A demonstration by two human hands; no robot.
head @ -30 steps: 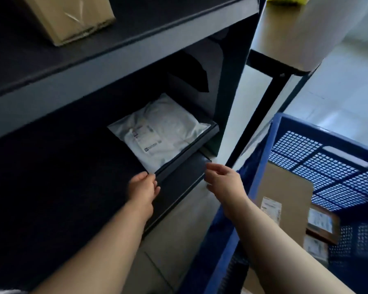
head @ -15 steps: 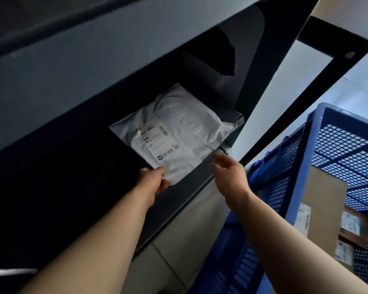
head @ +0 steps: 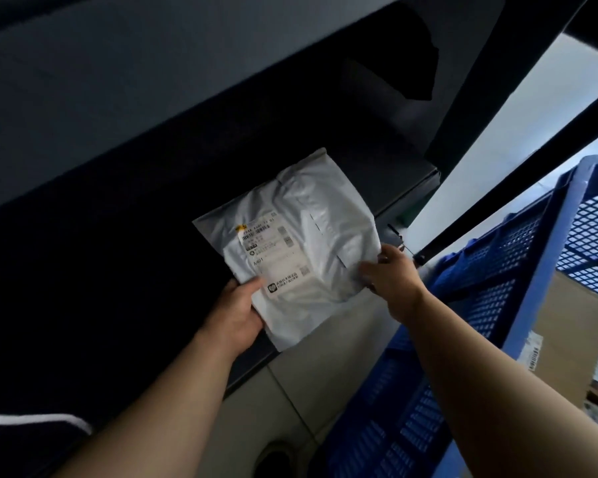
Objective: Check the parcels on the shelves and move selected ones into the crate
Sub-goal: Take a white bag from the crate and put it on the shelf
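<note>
A white plastic mailer parcel with a printed label facing me is pulled partly off the front edge of the dark lower shelf. My left hand grips its near left corner, thumb on top by the label. My right hand holds its right edge. The blue mesh crate stands to the right, beside my right arm, with cardboard parcels inside.
The dark upper shelf board overhangs the parcel. A black shelf post rises between shelf and crate. A black diagonal table leg crosses behind the crate. Grey floor tiles show below.
Both hands have closed on the mailer and drawn it forward over the shelf edge. The view has tilted lower and nearer to the shelf.
</note>
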